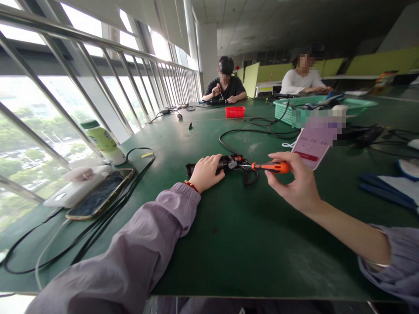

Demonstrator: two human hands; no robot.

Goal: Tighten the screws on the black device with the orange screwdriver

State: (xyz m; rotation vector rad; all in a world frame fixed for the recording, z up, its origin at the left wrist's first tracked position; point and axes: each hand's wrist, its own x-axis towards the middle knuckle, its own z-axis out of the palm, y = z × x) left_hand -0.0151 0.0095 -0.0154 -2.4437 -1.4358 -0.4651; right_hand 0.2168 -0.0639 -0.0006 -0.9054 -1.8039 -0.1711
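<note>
A black device [224, 163] with its inner parts exposed at the right end lies on the green table. My left hand [207, 171] is wrapped over its middle and presses it down. In my right hand [296, 179], thumb and fingers grip the handle of an orange and black screwdriver [271, 167]. The screwdriver lies level and points left, its tip at the exposed end of the device. A black cable loops just below that end. Small details inside the device are too small to tell.
On the green table [209, 253] are a red basket [235, 112], a green basket [284, 111], a phone showing a timer [310, 146], a dark phone [101, 195], a bottle [104, 141], blue-white gloves [393, 189] and several cables. Two people sit across the table.
</note>
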